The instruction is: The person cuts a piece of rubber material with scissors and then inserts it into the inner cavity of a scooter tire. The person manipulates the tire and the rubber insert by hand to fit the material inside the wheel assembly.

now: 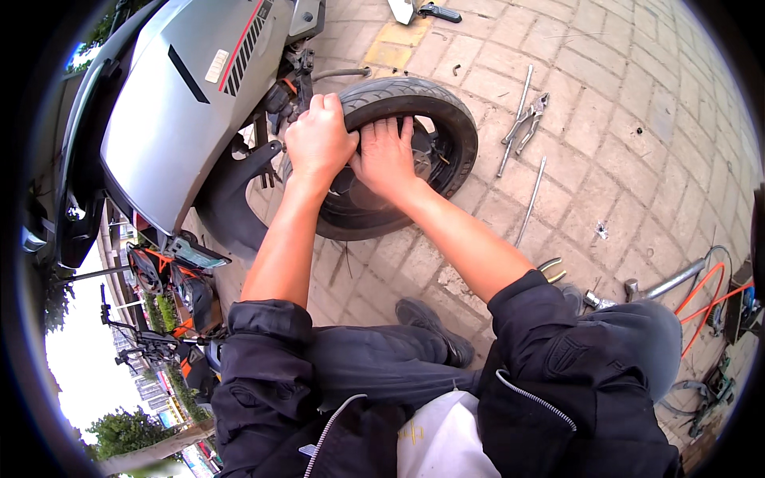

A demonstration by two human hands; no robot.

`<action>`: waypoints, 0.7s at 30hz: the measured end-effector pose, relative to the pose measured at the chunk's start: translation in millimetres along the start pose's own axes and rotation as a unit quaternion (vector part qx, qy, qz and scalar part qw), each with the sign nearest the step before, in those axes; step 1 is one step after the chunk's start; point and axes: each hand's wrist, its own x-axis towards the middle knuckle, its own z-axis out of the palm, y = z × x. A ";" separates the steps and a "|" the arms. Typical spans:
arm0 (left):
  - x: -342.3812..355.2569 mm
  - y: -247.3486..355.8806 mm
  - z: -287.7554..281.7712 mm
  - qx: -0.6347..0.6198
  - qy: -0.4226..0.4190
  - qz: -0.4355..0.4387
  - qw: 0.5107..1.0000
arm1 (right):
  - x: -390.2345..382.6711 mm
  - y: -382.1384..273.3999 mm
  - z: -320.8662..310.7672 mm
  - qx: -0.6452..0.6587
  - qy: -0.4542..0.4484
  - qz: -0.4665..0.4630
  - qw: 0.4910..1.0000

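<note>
A black scooter tyre on its dark wheel rim leans tilted in front of me, beside a silver scooter body. My left hand is closed on the left side of the tyre, knuckles up; its fingertips are partly hidden. Close beside it, my right hand lies over the wheel with its fingers stretched out, their tips against the tyre's inner edge. The wheel's hub is partly covered by that hand.
The silver scooter body fills the upper left, its dark mudguard near my left forearm. Pliers and metal rods lie on the paving to the right. A hammer and an orange hose are at lower right.
</note>
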 end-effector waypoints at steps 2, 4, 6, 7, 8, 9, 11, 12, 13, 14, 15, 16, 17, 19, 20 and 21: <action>0.5 0.8 -3.6 -0.005 -0.062 -0.025 0.998 | 3.9 3.2 2.3 -0.031 0.023 -0.018 0.999; -1.0 -1.3 -1.3 -0.002 -0.033 -0.032 0.999 | 7.6 7.7 4.0 -0.028 0.000 -0.020 0.999; -4.2 -1.7 3.0 -0.003 -0.025 -0.051 0.998 | 7.4 10.9 5.6 -0.032 -0.016 -0.022 0.999; -5.1 -4.4 4.2 -0.010 -0.012 -0.048 0.999 | 9.1 10.5 4.9 -0.032 -0.016 -0.027 0.999; -6.8 -7.7 6.8 -0.017 0.001 -0.046 0.999 | 10.1 10.5 3.9 -0.031 -0.017 -0.032 0.999; -9.1 -11.4 9.9 -0.024 0.014 -0.044 0.999 | 11.3 10.4 3.3 -0.031 -0.018 -0.037 0.999; -12.6 -23.3 17.0 -0.042 0.031 -0.044 0.998 | 17.0 8.8 1.9 -0.015 -0.059 -0.027 0.998; -14.0 -29.2 19.7 -0.051 0.040 -0.045 0.997 | 19.9 6.6 2.4 -0.007 -0.080 -0.022 0.997; -14.2 -32.1 22.7 -0.051 0.031 -0.057 0.997 | 21.7 6.1 3.9 -0.015 -0.103 -0.023 0.994; -14.4 -35.2 24.8 -0.050 0.022 -0.068 0.996 | 23.4 5.0 5.8 -0.023 -0.126 -0.024 0.992; -15.0 -38.5 26.4 -0.049 0.013 -0.080 0.996 | 25.2 3.7 7.9 -0.030 -0.148 -0.025 0.988; -15.8 -41.4 27.5 -0.050 0.007 -0.088 0.995 | 25.7 4.4 11.0 -0.026 -0.146 -0.037 0.988; -16.5 -44.1 28.4 -0.051 0.001 -0.097 0.994 | 26.6 5.7 13.5 -0.021 -0.144 -0.049 0.988; -17.3 -49.1 31.7 -0.040 0.006 -0.109 0.993 | 30.1 7.4 20.0 -0.024 -0.140 -0.073 0.987; -16.7 -51.1 34.3 -0.028 0.016 -0.113 0.993 | 33.5 8.5 23.6 -0.032 -0.138 -0.086 0.986; -15.7 -52.6 35.9 -0.016 0.027 -0.116 0.993 | 35.7 9.3 26.9 -0.041 -0.135 -0.099 0.985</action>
